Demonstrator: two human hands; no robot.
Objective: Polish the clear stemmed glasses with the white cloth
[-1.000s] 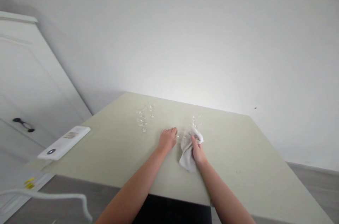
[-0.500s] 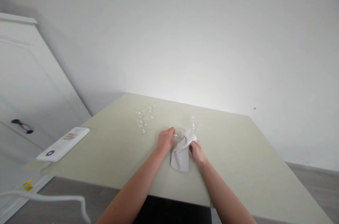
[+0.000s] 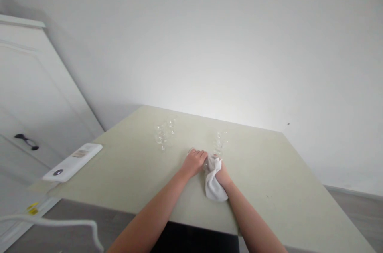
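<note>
My left hand (image 3: pixel 195 161) is closed around a clear glass (image 3: pixel 206 166), most of it hidden by the fingers and the cloth. A pale grey-white cloth (image 3: pixel 214 188) is bunched in my right hand (image 3: pixel 222 174), pressed against the glass, its loose end hanging toward the table's front edge. Just beyond my right hand stand some clear stemmed glasses (image 3: pixel 219 141). Farther left, several more clear stemmed glasses (image 3: pixel 161 138) form a group; their outlines are faint.
The pale table (image 3: pixel 125 173) reaches back to a white wall (image 3: pixel 191 45). A white power bank-like device (image 3: pixel 73 162) with a cable lies at the table's left edge, by a white cabinet (image 3: pixel 32 85) with a dark handle. A white tube (image 3: pixel 60 223) curves at lower left.
My left hand has turned over the glass and shifted slightly right and nearer. The cloth has moved right and wraps more tightly between my hands.
</note>
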